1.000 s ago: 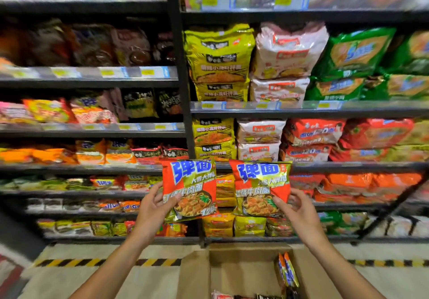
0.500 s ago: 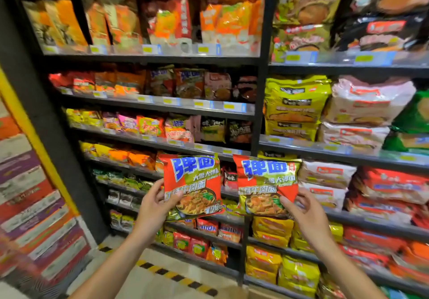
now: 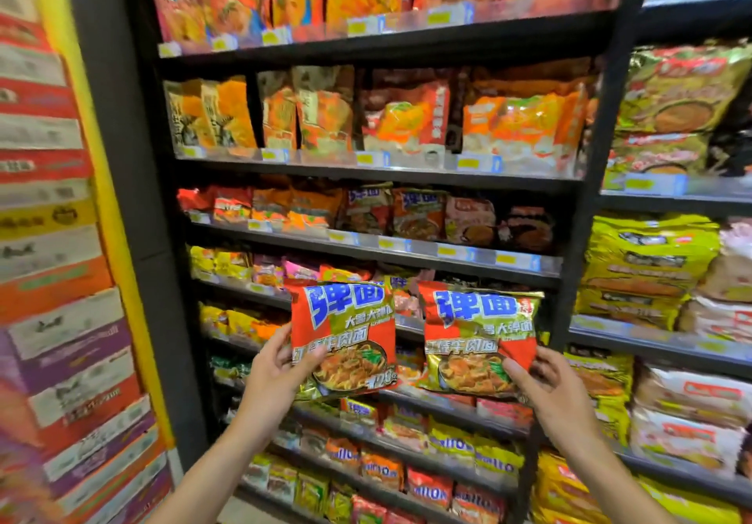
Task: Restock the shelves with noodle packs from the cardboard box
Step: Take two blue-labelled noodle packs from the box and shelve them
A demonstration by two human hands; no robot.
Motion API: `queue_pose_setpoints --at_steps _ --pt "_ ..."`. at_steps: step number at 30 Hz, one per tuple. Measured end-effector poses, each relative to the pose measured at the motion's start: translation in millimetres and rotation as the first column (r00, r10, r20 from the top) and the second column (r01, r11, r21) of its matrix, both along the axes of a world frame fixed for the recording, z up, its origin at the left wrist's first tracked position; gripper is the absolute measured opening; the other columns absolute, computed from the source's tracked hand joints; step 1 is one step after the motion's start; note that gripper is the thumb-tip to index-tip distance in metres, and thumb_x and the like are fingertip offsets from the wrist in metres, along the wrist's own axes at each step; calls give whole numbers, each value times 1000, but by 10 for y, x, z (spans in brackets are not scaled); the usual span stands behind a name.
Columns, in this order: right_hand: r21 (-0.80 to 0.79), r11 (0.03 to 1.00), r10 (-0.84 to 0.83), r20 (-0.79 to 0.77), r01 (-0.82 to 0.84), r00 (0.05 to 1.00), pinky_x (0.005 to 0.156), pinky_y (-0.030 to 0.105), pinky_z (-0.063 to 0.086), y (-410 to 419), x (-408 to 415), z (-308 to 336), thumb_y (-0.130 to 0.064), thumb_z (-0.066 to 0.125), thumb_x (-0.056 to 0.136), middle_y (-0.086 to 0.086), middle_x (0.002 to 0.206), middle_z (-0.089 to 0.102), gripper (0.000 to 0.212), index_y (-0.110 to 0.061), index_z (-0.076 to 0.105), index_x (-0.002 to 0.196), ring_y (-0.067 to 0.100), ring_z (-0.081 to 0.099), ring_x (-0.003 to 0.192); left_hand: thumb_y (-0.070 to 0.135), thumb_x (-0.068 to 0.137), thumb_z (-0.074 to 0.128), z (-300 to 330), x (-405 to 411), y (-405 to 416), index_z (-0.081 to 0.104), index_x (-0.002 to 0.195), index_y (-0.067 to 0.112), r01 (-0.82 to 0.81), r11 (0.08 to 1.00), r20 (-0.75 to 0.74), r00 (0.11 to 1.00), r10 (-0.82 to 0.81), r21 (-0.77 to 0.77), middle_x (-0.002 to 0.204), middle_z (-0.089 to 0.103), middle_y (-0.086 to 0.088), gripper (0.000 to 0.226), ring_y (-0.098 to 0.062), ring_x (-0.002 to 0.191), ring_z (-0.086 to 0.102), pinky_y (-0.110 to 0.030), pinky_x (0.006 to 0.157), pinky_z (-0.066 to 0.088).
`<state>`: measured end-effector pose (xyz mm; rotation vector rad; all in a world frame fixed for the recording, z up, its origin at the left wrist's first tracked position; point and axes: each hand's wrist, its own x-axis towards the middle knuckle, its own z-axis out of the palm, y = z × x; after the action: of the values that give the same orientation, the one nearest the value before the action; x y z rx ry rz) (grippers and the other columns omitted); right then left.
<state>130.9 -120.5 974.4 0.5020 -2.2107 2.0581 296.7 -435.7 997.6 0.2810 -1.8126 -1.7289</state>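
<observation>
My left hand (image 3: 273, 377) grips the lower left edge of a red and green noodle pack (image 3: 344, 332) with blue lettering. My right hand (image 3: 549, 385) holds a second, matching noodle pack (image 3: 476, 340) by its lower right corner. Both packs are upright, side by side, in front of the black shelves (image 3: 382, 169). On the third shelf from the top stand similar packs with blue lettering (image 3: 417, 214). The cardboard box is out of view.
The black shelving unit is filled with rows of noodle bags on every level. A black upright post (image 3: 590, 198) separates it from a second bay with yellow multipacks (image 3: 647, 263) on the right. Stacked cartons (image 3: 53, 238) rise along the left.
The view has swung up and to the left, so the box and floor have dropped out of sight. Both hands kept their packs and rose with it toward the left shelving bay.
</observation>
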Motion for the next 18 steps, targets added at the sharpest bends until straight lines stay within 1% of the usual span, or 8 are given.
queue_pose_setpoints --at_steps 3,7,9,11,13,16,17,18 --pt "-8 1000 -10 20 10 1000 66 14 51 -357 46 -8 -31 74 84 -2 118 65 42 -23 57 122 -6 65 91 25 85 73 42 -31 -393 54 125 35 19 1000 -10 1000 -19 -17 110 74 9 46 -8 102 70 -26 86 52" --pt "-7 1000 -30 27 30 999 61 4 49 -705 39 24 -21 72 88 -2 114 64 42 -14 55 126 -18 63 80 26 87 72 72 -152 -810 55 130 29 50 998 -11 999 -51 -40 112 74 5 47 -12 104 70 -30 88 52" --pt "15 999 -33 21 33 999 62 8 51 -835 33 69 -25 72 87 -8 111 65 41 -17 56 124 -13 65 82 27 87 73 79 -265 -975 55 130 29 49 998 -6 999 -49 -37 112 74 5 47 -11 103 70 -32 90 53" --pt "27 998 -50 17 50 999 66 12 52 -941 -17 100 -29 73 85 -6 114 66 44 -20 57 125 -5 68 87 30 85 73 63 -412 -1121 55 129 30 46 998 -6 999 -46 -35 111 74 7 47 -10 102 70 -36 93 53" --pt "47 996 -71 8 71 997 65 10 53 -1050 -84 148 -25 73 86 -4 112 68 42 -19 57 124 -6 68 85 30 85 73 56 -570 -1220 56 125 33 37 998 6 999 -37 -40 108 74 10 43 -2 101 69 -34 94 52" --pt "51 995 -84 -9 85 996 65 12 51 -1233 -279 182 -24 72 87 -7 111 67 38 -18 58 122 -9 67 83 24 88 71 60 -842 -1386 55 110 43 26 997 11 1000 -25 -77 103 67 22 33 22 91 59 -16 85 47" --pt "67 994 -85 -16 86 996 67 13 49 -1302 -345 191 -27 72 87 -8 112 67 38 -20 58 121 -8 67 85 27 87 72 70 -935 -1451 56 113 43 28 996 21 999 -26 -86 107 66 22 34 22 93 59 -17 87 47" --pt "78 993 -86 -28 88 996 69 12 48 -1373 -418 199 -29 72 87 -9 113 66 38 -21 58 121 -8 66 89 31 86 73 73 -1037 -1532 58 118 40 35 995 23 999 -33 -95 112 68 19 37 15 98 61 -22 91 49"
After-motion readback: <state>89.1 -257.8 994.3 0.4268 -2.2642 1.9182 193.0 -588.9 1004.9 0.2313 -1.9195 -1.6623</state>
